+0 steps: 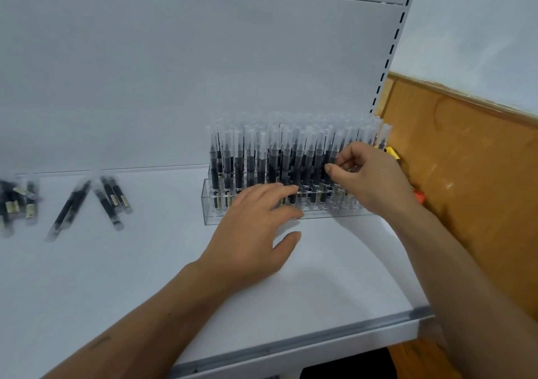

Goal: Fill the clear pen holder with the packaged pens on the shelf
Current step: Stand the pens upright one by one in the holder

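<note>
Clear holder (208, 215) nearly full; right hand (369, 177) pinches a pen (332, 145), apparently seating it; left hand (256, 233) flat, steadying. Next: fetch loose pens (112, 198).

Pen holder (211, 218) sits on the shelf (145, 276) against the back panel (174, 87), pens (250, 157) upright in it; loose pens (112, 195) lie well left of it, another heap (16, 204) farther left, wooden panel (465, 175) to its right.

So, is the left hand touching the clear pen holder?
Touching. The head view shows the left hand, fingers straight, resting on the front top edge of the clear pen holder.
</note>
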